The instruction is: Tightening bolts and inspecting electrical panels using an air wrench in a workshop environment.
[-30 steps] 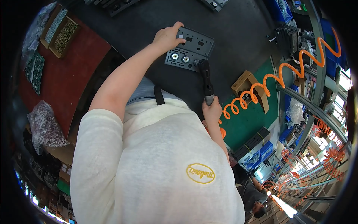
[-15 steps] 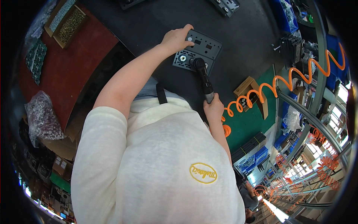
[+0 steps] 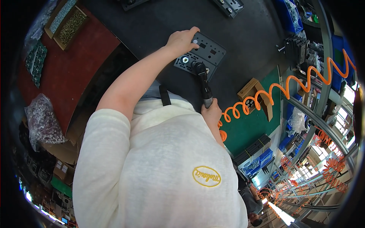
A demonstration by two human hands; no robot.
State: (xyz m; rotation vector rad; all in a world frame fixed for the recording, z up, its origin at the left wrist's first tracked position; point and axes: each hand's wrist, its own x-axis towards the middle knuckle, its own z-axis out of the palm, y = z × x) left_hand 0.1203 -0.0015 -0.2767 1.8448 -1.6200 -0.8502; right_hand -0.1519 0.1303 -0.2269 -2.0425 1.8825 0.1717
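A dark grey metal bracket (image 3: 216, 57) with rows of holes and slots lies on the black tabletop. My left hand (image 3: 181, 41) grips its upper left corner, thumb and fingers on the edge. My right hand (image 3: 211, 110) is wrapped round the grey handle of a black air ratchet wrench (image 3: 203, 81). The ratchet's head rests over the lower part of the bracket, hiding what is beneath. To the left of that head, a round metal fitting (image 3: 185, 60) sits on the bracket; another shiny round piece shows just right of it.
An orange coiled hose (image 3: 266, 97) stretches right from near my right hand. A cardboard box (image 3: 268, 106) of round parts stands on a green surface. Similar brackets (image 3: 229, 7) lie at the far edge. Trays of small fasteners (image 3: 70, 28) sit left. Another person (image 3: 254, 205) is at lower right.
My right hand and the ratchet's handle have swung to the left, and its head has shifted slightly left and down. The bracket has turned a little under my left hand.
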